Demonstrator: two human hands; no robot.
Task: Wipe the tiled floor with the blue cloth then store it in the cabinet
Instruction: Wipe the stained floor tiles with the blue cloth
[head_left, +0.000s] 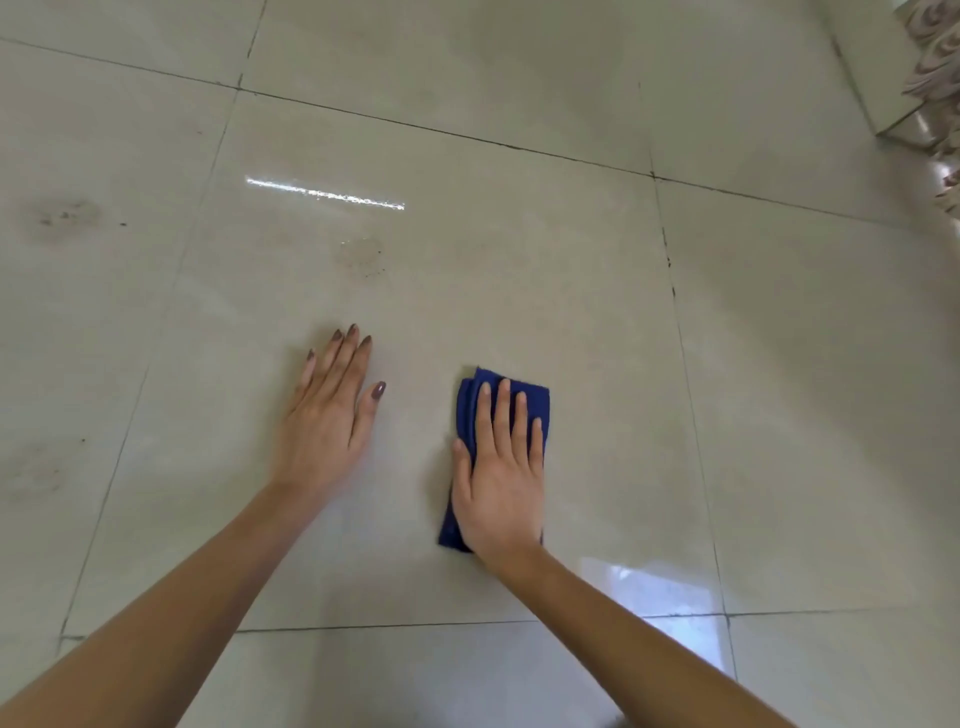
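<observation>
Your right hand (500, 483) is pressing flat, fingers spread, on the blue cloth (535, 402); your left hand (324, 421), at 9 o'clock, is lying open on the tiled floor (519, 249)

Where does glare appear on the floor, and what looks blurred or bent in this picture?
Head view: a bright streak glints on the tiled floor, a paler window-like reflection near the right forearm; grout lines bow from wide-angle distortion; the patterned fabric top right is soft.
</observation>
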